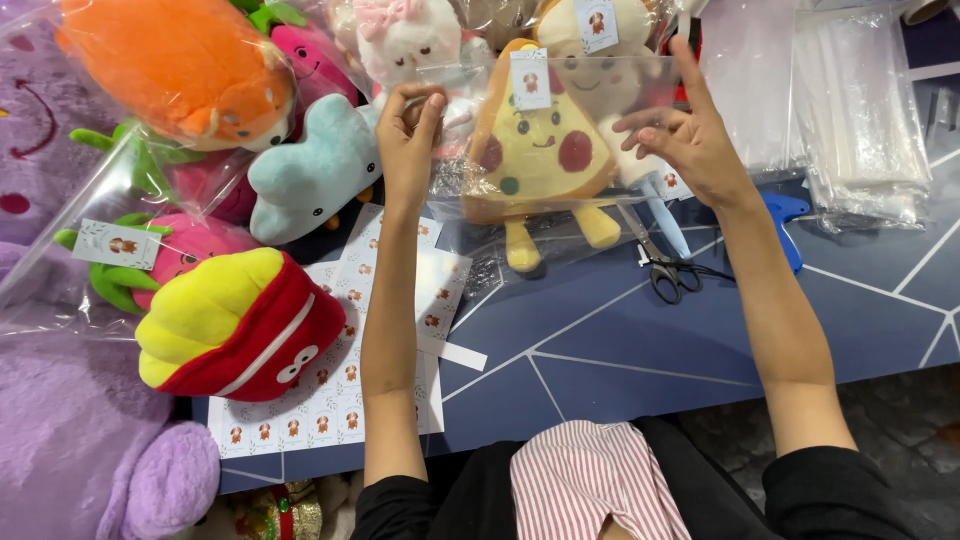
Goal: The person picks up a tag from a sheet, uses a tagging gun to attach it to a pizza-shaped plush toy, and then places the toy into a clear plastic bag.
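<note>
Pizza toy in a clear bag

The yellow pizza toy [535, 150] smiles, with red dots. The left hand [410, 130] pinches the clear bag [600, 200]; the right hand [680, 135] is open on it.

Blue tabletop [620, 350] w/ pale lines: scissors [668, 268], sticker sheets [340, 400], plush toys, clear bags [865, 110].

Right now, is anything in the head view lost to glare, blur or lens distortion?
Head view: sharp and evenly lit, with soft shadows. Glare streaks the clear bag between the left hand and right hand, yet the pizza plush inside stays readable. The stacked plastic bags look washed out. Table lines stay straight; little distortion.
</note>
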